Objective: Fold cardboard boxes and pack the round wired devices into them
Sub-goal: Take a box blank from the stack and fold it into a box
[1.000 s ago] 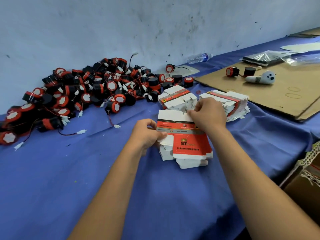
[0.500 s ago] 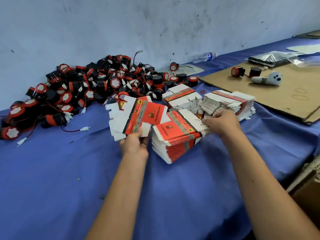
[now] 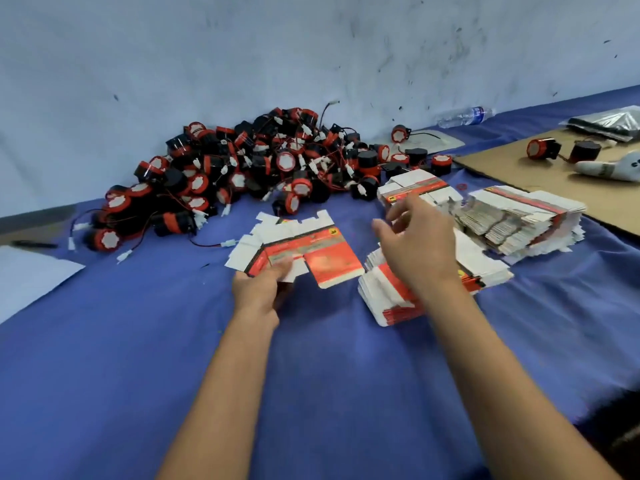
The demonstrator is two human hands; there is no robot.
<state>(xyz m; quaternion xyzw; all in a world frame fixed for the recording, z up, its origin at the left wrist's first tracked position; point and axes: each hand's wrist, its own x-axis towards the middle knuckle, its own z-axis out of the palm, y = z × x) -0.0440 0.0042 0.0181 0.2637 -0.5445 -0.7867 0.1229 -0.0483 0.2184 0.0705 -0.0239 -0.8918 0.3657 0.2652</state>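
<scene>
Left hand [image 3: 259,289] gripping flat box [image 3: 298,252], right hand [image 3: 417,244] spread.

My table [image 3: 145,358] wears a blue cloth. At eleven o'clock sits a heap of round devices [image 3: 249,171]; at two o'clock, stacks of flat boxes [image 3: 519,220]. A cardboard sheet [image 3: 554,178] lies at three, white paper [image 3: 27,275] at nine.
</scene>
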